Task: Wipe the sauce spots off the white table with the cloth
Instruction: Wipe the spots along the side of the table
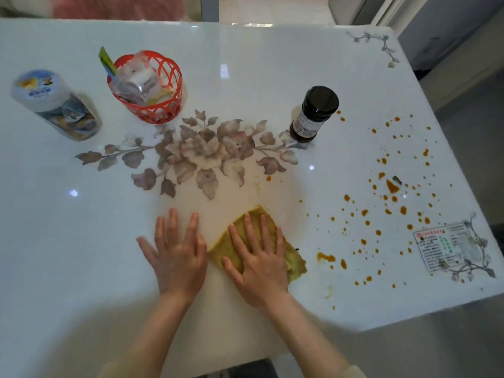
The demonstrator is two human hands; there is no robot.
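A yellow-green cloth (pixel 296 261) lies flat on the white table (pixel 68 241) near its front edge. My right hand (pixel 259 260) presses down on the cloth with straight, spread fingers. My left hand (pixel 176 252) rests flat on the bare table just left of the cloth, fingers spread. Many orange sauce spots (pixel 392 186) are scattered over the right part of the table, with larger smears (pixel 326 257) just right of the cloth. A faint smear (pixel 328 291) sits near the front edge.
A dark sauce bottle (pixel 313 115) stands behind the cloth. A red plastic basket (pixel 152 88) with packets and a round canister (pixel 54 105) stand at the back left. A printed sticker (pixel 447 246) lies at the right front corner. A floral print (pixel 207 154) decorates the middle.
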